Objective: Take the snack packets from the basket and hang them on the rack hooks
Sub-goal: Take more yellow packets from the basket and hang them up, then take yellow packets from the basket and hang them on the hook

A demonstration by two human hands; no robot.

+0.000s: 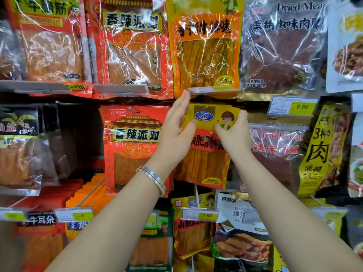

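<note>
Here, in the head view, a person is facing a rack (pixel 294 122) that is carrying three tiers of hanging snack packets, and one yellow-and-red packet (pixel 206 163) is being held up in the middle tier, just under a clear price rail (pixel 212 89). Two hands are working on its header: the left hand (pixel 176 130) is laying its thumb on the front of the header's left edge while its fingers are stretching upward beside that edge, and the right hand (pixel 234 132) is pinching the right edge, thumb in front and fingers curling behind. The hook itself is being hidden by the header, so whether the packet is already threaded cannot be told; the step is probably at the hanging stage and close to release. Two legible price labels are showing, 9.90 (pixel 302 106) and 3.80 (pixel 207 215). The basket is lying out of view, so the number of packets remaining cannot be counted.
</note>
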